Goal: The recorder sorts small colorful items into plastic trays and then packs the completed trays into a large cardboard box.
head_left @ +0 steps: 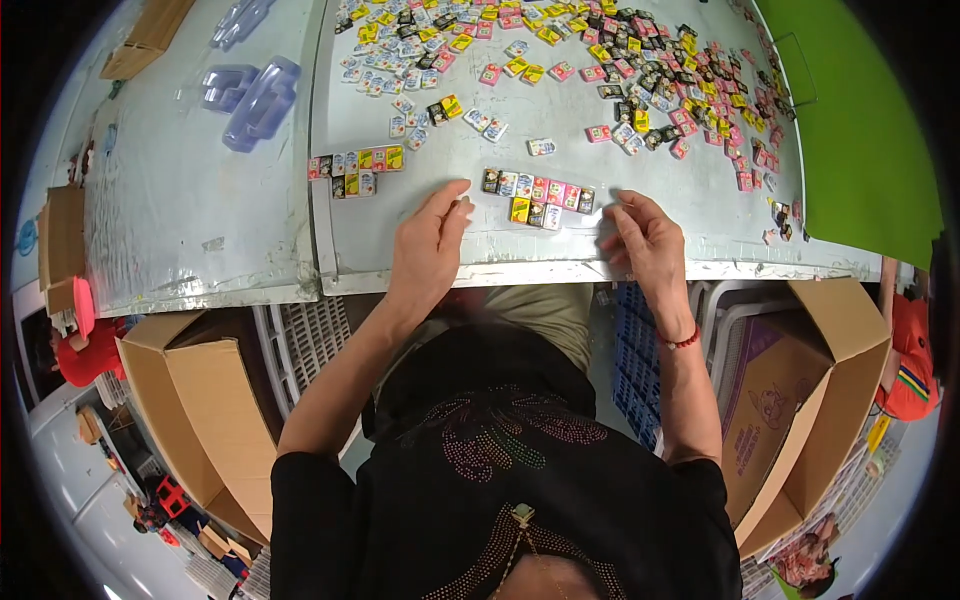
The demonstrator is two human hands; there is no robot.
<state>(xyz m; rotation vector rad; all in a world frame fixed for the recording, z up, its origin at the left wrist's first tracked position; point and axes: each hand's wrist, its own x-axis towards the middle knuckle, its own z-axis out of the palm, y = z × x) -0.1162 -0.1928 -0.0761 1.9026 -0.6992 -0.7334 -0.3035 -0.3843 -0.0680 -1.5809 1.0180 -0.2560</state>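
Observation:
Between my hands lies a clear plastic tray [580, 224] with small colored packs [540, 190] in it: a longer upper row and a short lower row in black, white, pink and yellow. My left hand [428, 245] is just left of the tray, thumb and fingers apart, with nothing in it. At the tray's right end, my right hand [652, 245] has its fingers curved and spread; no pack shows in its grasp. I cannot tell whether its fingertips touch the tray. Left of my left hand sits a second filled group of packs [355, 160], arranged alike.
Many loose packs [640, 80] cover the far part of the table. Empty clear trays [262, 105] lie on the left table. A green surface [860, 130] borders the right side. Open cardboard boxes [215, 400] [800, 420] flank me, and other people are at both sides.

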